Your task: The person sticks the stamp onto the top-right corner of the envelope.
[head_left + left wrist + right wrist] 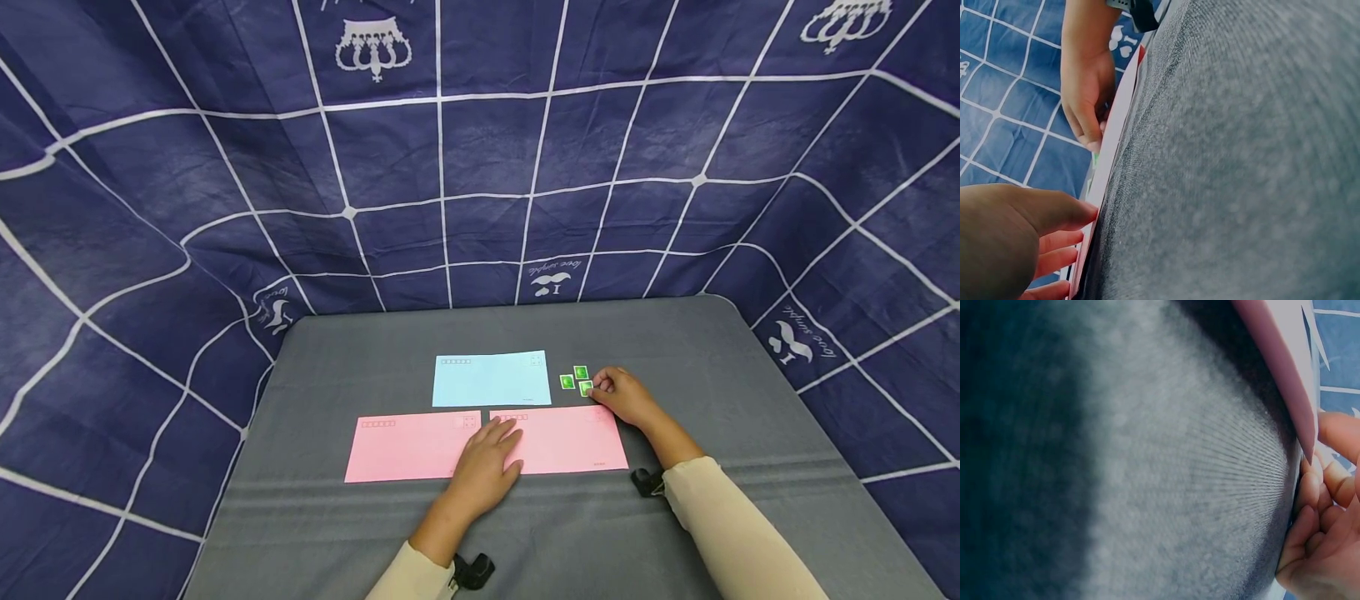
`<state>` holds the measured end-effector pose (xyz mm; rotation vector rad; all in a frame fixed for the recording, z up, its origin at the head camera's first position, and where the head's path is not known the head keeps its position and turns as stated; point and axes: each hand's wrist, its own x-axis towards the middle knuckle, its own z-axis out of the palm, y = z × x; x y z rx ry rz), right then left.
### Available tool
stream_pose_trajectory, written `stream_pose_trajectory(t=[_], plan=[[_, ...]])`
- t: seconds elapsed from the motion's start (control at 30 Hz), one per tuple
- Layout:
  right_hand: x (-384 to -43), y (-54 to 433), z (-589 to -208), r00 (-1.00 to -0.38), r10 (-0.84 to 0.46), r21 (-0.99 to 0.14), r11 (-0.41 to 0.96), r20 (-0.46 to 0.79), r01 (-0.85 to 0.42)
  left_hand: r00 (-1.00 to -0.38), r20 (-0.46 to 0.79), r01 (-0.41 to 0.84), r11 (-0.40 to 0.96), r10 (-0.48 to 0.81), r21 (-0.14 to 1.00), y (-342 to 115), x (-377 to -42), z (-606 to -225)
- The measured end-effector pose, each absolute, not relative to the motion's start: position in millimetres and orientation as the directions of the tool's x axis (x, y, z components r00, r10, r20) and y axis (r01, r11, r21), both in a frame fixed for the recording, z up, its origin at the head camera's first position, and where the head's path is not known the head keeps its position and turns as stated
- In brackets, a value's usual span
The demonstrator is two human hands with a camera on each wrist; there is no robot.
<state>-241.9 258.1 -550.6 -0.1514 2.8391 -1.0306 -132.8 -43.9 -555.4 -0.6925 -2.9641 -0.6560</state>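
My left hand (483, 467) lies with fingers spread over the inner edges of two pink envelopes, the left one (408, 446) and the right one (570, 442). In the left wrist view, the left thumb (1072, 212) rests at the envelope's edge. Beyond the right pink envelope, my right hand (626, 396) has its thumb and index finger at the edge of a green stamp (585, 388), seemingly pinching it. Its other fingers (1313, 531) are curled in the right wrist view. Two more green stamps, one (567, 382) to the left and one (581, 372) behind, lie close by.
A light blue envelope (491, 381) lies behind the pink ones, left of the stamps. Everything is on a grey cloth-covered table (337, 358). Dark blue curtain (480, 150) with white lines surrounds the back and sides. Each wrist wears a black strap piece.
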Motion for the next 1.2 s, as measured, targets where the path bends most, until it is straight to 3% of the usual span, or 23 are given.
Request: stream_pose_trajectory(t=[0.73,1.2], plan=[[-240.3,259.5,-549.0,-0.987,-0.056,-0.759,0.645,-0.153,0.081,-0.888,0.079,0.452,0.830,0.453,0.327,-39.1,-130.4,-549.2],[-236.4,267.8,-543.3,-0.988,-0.076,-0.815,0.576,-0.132,0.064,-0.875,0.078,0.476,0.820,0.478,0.316,-34.7,-131.9,-549.0]])
